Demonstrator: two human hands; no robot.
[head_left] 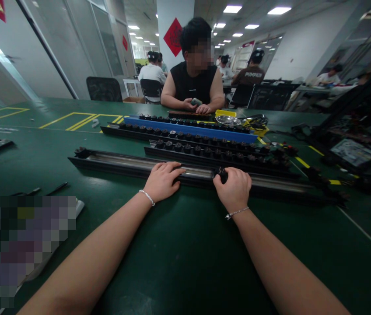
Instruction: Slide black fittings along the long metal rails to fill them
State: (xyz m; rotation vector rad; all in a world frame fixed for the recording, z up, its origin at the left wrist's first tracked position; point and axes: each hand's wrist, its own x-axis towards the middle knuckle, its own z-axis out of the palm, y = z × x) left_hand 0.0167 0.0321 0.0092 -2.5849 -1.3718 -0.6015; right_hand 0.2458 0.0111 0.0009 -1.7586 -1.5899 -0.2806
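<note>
1. Clock directions run from the person at the table (179, 249), with 12 straight ahead.
2. The near black rail (199, 171) lies crosswise on the table, from 10 o'clock to 2 o'clock, its long channel facing up.
3. The left hand (162, 180) is at 11 o'clock, palm down, fingers extended over the rail towards 2, thumb apart on the near side. That grip is loose and spread, not closed round anything. Its forearm slants in towards 1.
4. The right hand (234, 186) is at 1 o'clock, back of the hand up, fingers curled. Its grip is pinched, thumb and forefinger about a black knob (222, 175) at the rail's channel. Its forearm slants in towards 11.
5. A black block (81, 151) sits at the rail's 10 o'clock end.
6. Beyond, near 12, lie a knob-lined rail (185, 155) and a blue rail (188, 128).
7. Farther at 12, a co-worker (194, 83) leans on the table.
</note>
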